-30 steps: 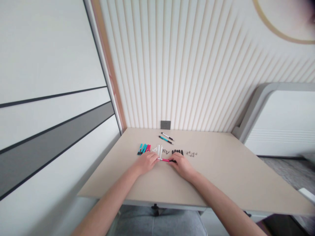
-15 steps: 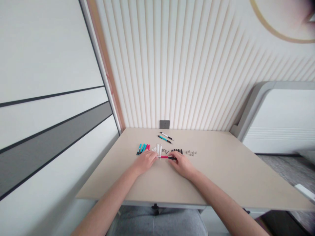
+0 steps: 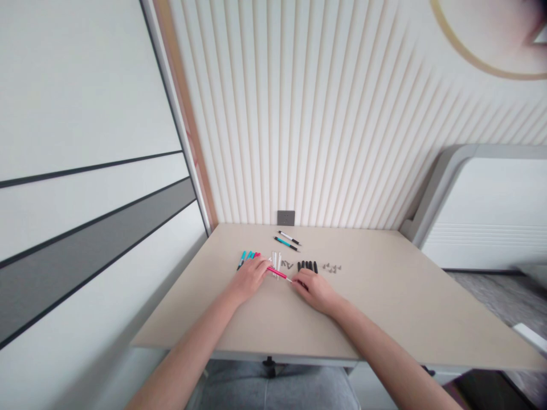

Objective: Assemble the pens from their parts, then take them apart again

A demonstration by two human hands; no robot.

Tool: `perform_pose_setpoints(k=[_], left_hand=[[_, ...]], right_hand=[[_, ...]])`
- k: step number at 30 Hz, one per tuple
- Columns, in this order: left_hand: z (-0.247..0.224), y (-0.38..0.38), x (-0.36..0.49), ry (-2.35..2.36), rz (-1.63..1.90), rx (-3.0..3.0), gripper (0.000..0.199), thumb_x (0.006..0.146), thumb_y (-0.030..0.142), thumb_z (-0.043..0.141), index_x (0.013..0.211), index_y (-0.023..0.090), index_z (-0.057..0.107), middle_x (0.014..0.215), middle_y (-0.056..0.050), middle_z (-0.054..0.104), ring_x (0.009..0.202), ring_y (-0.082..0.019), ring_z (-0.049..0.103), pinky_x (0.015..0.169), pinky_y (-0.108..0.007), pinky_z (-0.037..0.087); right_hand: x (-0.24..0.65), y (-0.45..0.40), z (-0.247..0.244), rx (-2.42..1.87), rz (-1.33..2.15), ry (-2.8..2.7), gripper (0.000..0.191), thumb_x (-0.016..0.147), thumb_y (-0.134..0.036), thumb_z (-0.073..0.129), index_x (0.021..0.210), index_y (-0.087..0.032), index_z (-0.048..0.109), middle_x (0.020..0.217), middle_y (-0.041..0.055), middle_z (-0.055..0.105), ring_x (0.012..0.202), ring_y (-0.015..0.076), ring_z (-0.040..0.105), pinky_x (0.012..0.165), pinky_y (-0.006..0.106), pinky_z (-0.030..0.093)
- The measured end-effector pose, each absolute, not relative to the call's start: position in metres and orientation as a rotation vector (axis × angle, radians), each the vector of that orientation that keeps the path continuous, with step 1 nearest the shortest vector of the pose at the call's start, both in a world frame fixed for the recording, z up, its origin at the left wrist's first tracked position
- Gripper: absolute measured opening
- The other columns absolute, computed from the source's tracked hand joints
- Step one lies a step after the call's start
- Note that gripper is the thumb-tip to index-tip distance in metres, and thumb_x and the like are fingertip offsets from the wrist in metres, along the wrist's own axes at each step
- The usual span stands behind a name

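A pink pen barrel (image 3: 277, 273) slants between my two hands, a thin pale tip showing at its right end. The fingers of my left hand (image 3: 252, 277) are closed on its left end. My right hand (image 3: 314, 288) is curled by the pale tip, its fingers round a dark piece that is mostly hidden. Beyond my left hand lie blue barrels (image 3: 243, 257) and pink ones, partly covered. White tubes (image 3: 276, 259) and small dark clips (image 3: 287, 265) lie between the hands. Several black grips (image 3: 308, 266) sit just beyond my right hand.
Small grey pieces (image 3: 332, 267) lie right of the black grips. Farther back on the table (image 3: 384, 296) are a white pen (image 3: 289, 237) and a blue pen (image 3: 286, 244). A dark socket (image 3: 286, 217) is on the ribbed wall behind. A grey chair seat shows at the front edge.
The pink barrel now slants down to the right, and a pale tip shows where the black part met it. My left hand has shifted slightly left over the pen barrels.
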State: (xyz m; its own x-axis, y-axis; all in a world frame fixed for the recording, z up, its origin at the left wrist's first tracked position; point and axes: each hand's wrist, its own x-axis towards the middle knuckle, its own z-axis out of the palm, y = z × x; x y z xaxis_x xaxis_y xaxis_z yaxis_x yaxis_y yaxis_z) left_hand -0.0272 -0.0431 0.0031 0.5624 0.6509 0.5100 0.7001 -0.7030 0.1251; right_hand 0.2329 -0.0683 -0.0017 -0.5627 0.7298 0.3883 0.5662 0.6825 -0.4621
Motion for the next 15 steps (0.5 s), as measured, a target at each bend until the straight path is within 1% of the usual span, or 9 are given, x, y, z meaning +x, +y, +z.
perform_pose_setpoints(k=[2,5,7,9,12,15], left_hand=[[0.003,-0.041,-0.03,-1.215,-0.91,-2.639,0.016,0.096,0.021,0.046,0.11,0.022,0.055,0.11,-0.007,0.061,0.105,-0.023,0.057,0.091,-0.04,0.046],[0.004,-0.037,-0.035,-1.304,-1.085,-2.549,0.017,0.097,0.021,0.043,0.11,0.021,0.055,0.106,-0.008,0.059,0.1,-0.022,0.057,0.088,-0.039,0.048],[0.004,-0.036,-0.038,-1.341,-1.144,-2.532,0.017,0.097,0.021,0.042,0.109,0.02,0.055,0.104,-0.007,0.059,0.097,-0.021,0.058,0.087,-0.039,0.049],[0.004,-0.036,-0.039,-1.336,-1.131,-2.57,0.018,0.097,0.021,0.043,0.11,0.02,0.054,0.105,-0.007,0.059,0.099,-0.021,0.058,0.088,-0.039,0.048],[0.004,-0.039,-0.037,-1.259,-1.017,-2.676,0.018,0.096,0.021,0.046,0.112,0.022,0.055,0.108,-0.007,0.06,0.104,-0.022,0.057,0.091,-0.04,0.047],[0.004,-0.043,-0.03,-1.11,-0.825,-2.79,0.016,0.096,0.022,0.049,0.109,0.022,0.059,0.104,-0.006,0.062,0.101,-0.021,0.058,0.09,-0.038,0.047]], right_hand=[[0.233,-0.068,-0.001,-1.046,0.354,-2.317,0.018,0.094,-0.021,0.047,0.084,-0.018,0.062,0.082,0.0038,0.059,0.077,0.016,0.056,0.07,0.026,0.043],[0.233,-0.069,0.001,-1.116,0.313,-2.302,0.016,0.091,-0.018,0.049,0.081,-0.018,0.062,0.08,0.0035,0.058,0.075,0.0156,0.055,0.069,0.026,0.042],[0.234,-0.069,0.002,-1.115,0.308,-2.334,0.015,0.09,-0.019,0.051,0.08,-0.018,0.063,0.079,0.0032,0.059,0.076,0.0161,0.056,0.07,0.027,0.042],[0.234,-0.07,0.002,-1.094,0.322,-2.367,0.013,0.089,-0.021,0.054,0.081,-0.019,0.064,0.081,0.0034,0.059,0.078,0.0168,0.057,0.071,0.027,0.042],[0.234,-0.07,0.002,-1.072,0.373,-2.38,0.012,0.089,-0.027,0.057,0.088,-0.02,0.067,0.084,0.0042,0.06,0.079,0.0172,0.058,0.073,0.028,0.044],[0.234,-0.07,0.002,-1.08,0.428,-2.343,0.022,0.089,-0.035,0.059,0.105,-0.02,0.066,0.086,0.0044,0.061,0.077,0.0171,0.058,0.073,0.029,0.046]])
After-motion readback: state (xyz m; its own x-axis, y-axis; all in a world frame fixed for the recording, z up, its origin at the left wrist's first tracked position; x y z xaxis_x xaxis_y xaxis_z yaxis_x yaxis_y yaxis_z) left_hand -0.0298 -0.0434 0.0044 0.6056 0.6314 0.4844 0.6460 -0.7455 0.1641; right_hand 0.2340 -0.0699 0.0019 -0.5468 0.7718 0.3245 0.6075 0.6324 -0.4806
